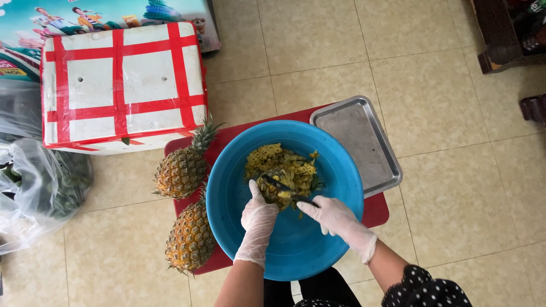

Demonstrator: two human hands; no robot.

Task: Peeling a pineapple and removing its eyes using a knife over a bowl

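**Gloved hands peel a pineapple over the blue basin**

Our gloved left hand (259,219) clamps the half-peeled pineapple (277,187), rough and yellow, inside the smooth round blue basin (239,170). Our right hand (336,219) closes on a dark knife (293,192) against it. Beyond lie two scaly whole pineapples (183,170), a steel tray (355,142) and a red-taped foam box (122,85).

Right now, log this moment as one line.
left hand: holds pineapple in blue basin | right hand: knife on it | peels behind
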